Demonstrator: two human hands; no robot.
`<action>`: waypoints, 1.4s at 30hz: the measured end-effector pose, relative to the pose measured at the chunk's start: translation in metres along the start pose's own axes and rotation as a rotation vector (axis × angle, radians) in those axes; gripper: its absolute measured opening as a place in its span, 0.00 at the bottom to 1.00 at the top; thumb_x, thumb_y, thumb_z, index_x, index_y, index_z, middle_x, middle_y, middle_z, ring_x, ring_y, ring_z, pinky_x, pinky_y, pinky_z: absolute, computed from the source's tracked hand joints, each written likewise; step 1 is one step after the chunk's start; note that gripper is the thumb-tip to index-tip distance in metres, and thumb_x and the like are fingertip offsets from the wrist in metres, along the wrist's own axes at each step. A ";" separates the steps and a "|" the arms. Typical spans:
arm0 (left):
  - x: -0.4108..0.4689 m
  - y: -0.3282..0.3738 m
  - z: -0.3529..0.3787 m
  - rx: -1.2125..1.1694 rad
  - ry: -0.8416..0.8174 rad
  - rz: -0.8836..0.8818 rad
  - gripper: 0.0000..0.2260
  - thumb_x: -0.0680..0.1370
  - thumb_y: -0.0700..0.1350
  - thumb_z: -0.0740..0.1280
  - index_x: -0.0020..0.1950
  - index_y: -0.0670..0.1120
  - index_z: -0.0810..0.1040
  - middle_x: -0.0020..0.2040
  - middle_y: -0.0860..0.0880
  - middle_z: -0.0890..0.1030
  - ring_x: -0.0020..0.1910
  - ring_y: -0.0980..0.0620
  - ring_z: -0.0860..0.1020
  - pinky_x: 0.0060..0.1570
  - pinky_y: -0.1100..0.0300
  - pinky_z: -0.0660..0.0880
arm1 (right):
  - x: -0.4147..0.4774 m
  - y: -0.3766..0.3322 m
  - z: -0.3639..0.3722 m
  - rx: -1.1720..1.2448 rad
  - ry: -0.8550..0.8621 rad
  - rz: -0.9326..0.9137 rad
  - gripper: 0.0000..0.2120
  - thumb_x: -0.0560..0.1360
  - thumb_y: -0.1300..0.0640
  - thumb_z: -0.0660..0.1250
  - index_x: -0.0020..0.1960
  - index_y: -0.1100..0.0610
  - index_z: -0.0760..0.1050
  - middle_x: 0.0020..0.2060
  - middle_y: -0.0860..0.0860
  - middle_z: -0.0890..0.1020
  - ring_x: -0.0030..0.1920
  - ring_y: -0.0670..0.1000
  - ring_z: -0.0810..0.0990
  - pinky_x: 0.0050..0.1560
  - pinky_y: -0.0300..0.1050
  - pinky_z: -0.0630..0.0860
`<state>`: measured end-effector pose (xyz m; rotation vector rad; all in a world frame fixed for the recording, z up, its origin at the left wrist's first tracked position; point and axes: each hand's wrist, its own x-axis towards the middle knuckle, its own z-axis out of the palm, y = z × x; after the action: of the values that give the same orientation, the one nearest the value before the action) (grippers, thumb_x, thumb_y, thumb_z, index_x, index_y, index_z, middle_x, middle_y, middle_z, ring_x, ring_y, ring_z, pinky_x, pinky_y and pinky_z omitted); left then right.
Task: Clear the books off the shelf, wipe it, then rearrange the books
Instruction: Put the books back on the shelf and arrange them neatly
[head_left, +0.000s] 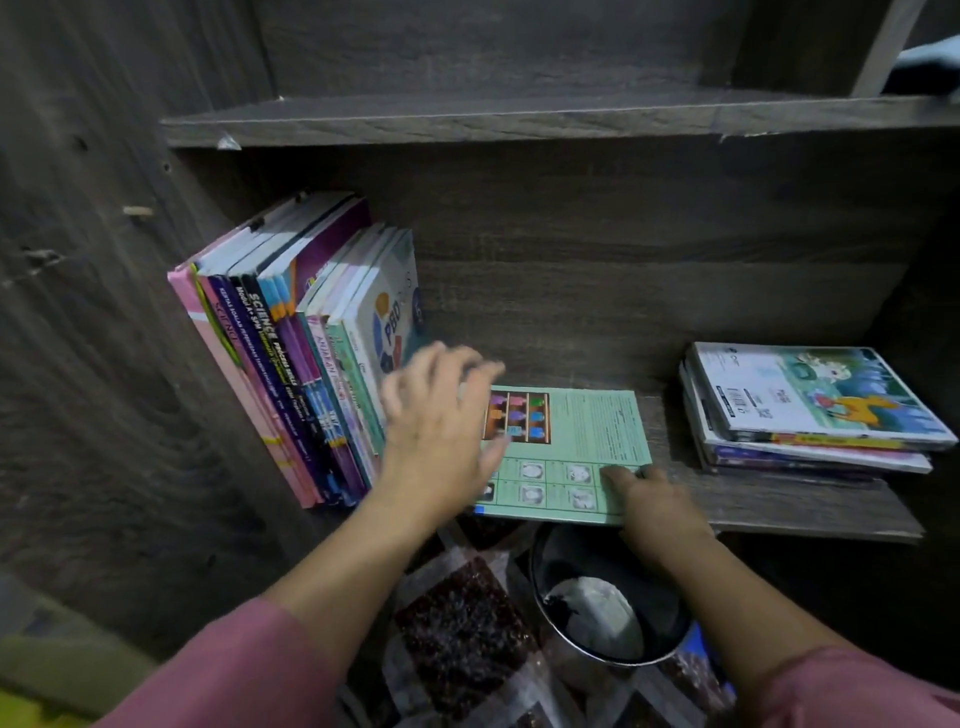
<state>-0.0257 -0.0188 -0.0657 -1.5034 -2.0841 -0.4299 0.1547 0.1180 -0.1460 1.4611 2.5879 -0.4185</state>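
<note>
A thin pale-green paperback book (587, 431) lies flat in the middle of the dark wood-grain shelf (779, 499), back cover up, its near edge at the shelf's front lip. The right grip (657, 506) pinches this book at its near right corner. The thumb lies on top of the cover, and the other fingers curl down past the edge, hidden beneath.

The left grip (441, 415) is released, with fingers straight and spread. It is above the book's left part, just beside the row of upright books (291, 353). It is motion-blurred, so I cannot tell whether the fingertips touch the cover.

That row — pink, purple, black and teal spines — stands at the shelf's left end and leans left against the side panel. At the right end, well apart from the green book, a small stack of flat picture books (810, 410) lies with a cartoon cover on top. The upper wooden shelf board (519, 117) runs across above.

Below the front lip stands a round black bin (540, 571) with something white and crumpled (597, 613) inside. Beside it is a dark red and white patterned cloth (462, 639). Both forearms come out of dusty-pink sleeves (223, 670).
</note>
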 end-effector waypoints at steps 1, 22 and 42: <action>-0.003 0.009 0.009 -0.019 -0.151 0.034 0.31 0.72 0.61 0.68 0.71 0.52 0.66 0.69 0.49 0.65 0.70 0.46 0.59 0.67 0.46 0.56 | 0.001 0.001 -0.001 0.011 0.013 -0.005 0.29 0.77 0.60 0.62 0.74 0.45 0.58 0.66 0.56 0.67 0.64 0.62 0.69 0.65 0.55 0.71; 0.017 0.037 0.030 -0.248 -0.180 -0.170 0.09 0.78 0.47 0.64 0.55 0.46 0.68 0.53 0.47 0.76 0.47 0.40 0.78 0.43 0.49 0.72 | -0.020 -0.025 -0.036 0.548 0.896 -0.346 0.23 0.73 0.65 0.67 0.67 0.60 0.69 0.60 0.56 0.76 0.58 0.56 0.76 0.57 0.50 0.74; -0.006 -0.055 -0.032 -0.098 0.270 -0.252 0.32 0.66 0.55 0.70 0.66 0.42 0.70 0.58 0.43 0.66 0.58 0.42 0.63 0.56 0.53 0.61 | -0.014 -0.047 -0.021 0.226 0.313 -0.337 0.15 0.78 0.52 0.63 0.64 0.49 0.71 0.62 0.49 0.74 0.57 0.52 0.77 0.53 0.45 0.73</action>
<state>-0.0691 -0.0589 -0.0409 -1.1614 -2.0639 -0.7935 0.1222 0.0905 -0.1142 1.2323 3.1459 -0.5798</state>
